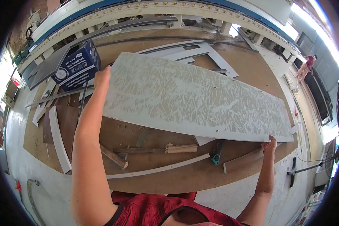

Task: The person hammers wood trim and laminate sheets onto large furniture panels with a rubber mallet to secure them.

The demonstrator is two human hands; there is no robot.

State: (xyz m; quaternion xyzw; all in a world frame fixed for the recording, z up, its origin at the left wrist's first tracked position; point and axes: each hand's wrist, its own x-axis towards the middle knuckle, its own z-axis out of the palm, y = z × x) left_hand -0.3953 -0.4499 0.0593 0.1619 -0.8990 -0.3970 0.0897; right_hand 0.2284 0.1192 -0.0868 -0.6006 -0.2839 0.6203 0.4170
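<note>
A long pale grey-green panel (199, 98) with a streaky, glue-like pattern stretches across the view over the worktable (158, 184). My left hand (102, 77) is closed on its left end, near the upper corner. At the near edge, close to the right end, my right hand (269, 144) grips the panel with the thumb on top. The panel slants, its left end farther from me than its right. Below its near edge lie a teal-handled tool (216, 157), a rough wooden strip (180, 148) and a curved white strip (158, 172).
A blue adhesive box (77, 66) stands at the back left, with a dark grey board (49, 71) leaning by it. White frame pieces (214, 56) lie beyond the panel. A long machine (147, 11) runs along the back. Another person (308, 67) is far off at right.
</note>
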